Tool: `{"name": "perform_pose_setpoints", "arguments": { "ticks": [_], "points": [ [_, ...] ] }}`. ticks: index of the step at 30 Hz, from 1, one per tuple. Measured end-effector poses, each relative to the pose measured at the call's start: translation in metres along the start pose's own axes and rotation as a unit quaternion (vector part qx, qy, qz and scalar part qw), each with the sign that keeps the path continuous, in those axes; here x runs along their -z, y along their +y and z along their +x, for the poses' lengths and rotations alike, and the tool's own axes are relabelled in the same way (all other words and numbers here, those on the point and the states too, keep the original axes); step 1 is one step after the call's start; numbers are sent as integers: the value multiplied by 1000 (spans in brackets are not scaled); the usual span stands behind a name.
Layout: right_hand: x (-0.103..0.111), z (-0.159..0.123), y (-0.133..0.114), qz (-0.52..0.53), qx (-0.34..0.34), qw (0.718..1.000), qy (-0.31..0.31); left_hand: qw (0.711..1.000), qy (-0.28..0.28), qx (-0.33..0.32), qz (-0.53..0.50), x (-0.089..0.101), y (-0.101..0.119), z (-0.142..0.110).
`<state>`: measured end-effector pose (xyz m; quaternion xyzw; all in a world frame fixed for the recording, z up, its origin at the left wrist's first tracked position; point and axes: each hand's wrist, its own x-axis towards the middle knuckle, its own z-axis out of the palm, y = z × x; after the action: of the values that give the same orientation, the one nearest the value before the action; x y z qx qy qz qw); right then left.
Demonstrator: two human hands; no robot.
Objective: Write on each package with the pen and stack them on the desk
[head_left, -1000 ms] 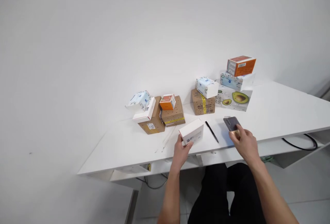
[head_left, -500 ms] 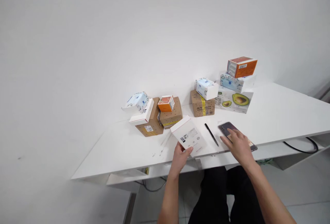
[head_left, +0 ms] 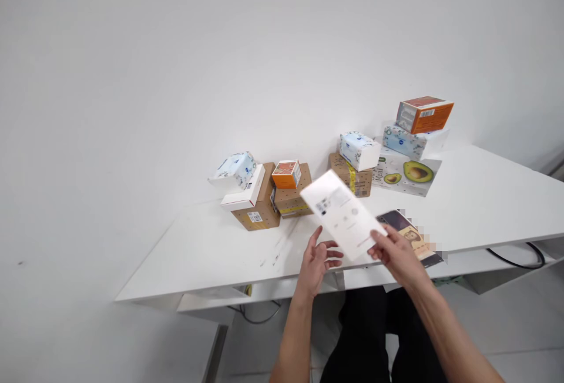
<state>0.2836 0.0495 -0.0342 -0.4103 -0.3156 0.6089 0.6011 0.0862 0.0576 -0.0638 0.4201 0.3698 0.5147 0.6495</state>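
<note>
A thin white box [head_left: 341, 212] with printed labels tilts above the table's front edge. Its lower right corner is pinched between the thumb and fingers of my right hand [head_left: 394, 254]. My left hand [head_left: 317, 262] is open just left of the box, fingers spread and apart from it. Partly behind my right hand lies a smartphone [head_left: 394, 218] in a picture case, its lower part blurred by pixel blocks. The black pen seen earlier is hidden behind the white box.
Cartons [head_left: 255, 215] bear a tissue pack [head_left: 235, 170], another white box [head_left: 244, 195] and an orange box [head_left: 286, 174]. Further right, a tissue pack tops a taped carton [head_left: 348, 174] beside an avocado-printed box [head_left: 409, 171]. A cable [head_left: 524, 259] lies on the shelf below.
The white box has passed from my left hand to my right and is lifted and turned. My left hand has let go and spread its fingers. My right hand has left the smartphone.
</note>
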Motion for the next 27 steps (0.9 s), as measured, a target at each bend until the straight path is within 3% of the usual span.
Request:
{"name": "perform_pose_setpoints", "arguments": {
  "ticks": [2, 6, 9, 12, 16, 20, 23, 27],
  "points": [
    [-3, 19, -30, 30, 57, 997, 36, 996, 49, -30, 62, 8, -5, 4],
    [-14, 72, -95, 43, 170, 981, 86, 962, 156, -79, 208, 29, -24, 10],
    [-23, 117, -125, 30, 168, 976, 133, 949, 170, -91, 250, 40, -35, 12],
    [-28, 150, -135, 26, 128, 977, 169, 945, 165, -95, 265, 45, -41, 12],
    [-26, 166, -135, 54, 107, 978, 170, 950, 158, -79, 258, 47, -41, 12],
    [-17, 152, -129, 66, 83, 979, 175, 937, 176, -104, 283, 50, -25, 23],
    [-13, 121, -102, 52, 66, 982, 167, 893, 222, -200, 338, 51, 9, 47],
    [-16, 62, -23, -88, 2, 995, 40, 797, 295, -301, 432, 45, 67, 97]
  ]
}}
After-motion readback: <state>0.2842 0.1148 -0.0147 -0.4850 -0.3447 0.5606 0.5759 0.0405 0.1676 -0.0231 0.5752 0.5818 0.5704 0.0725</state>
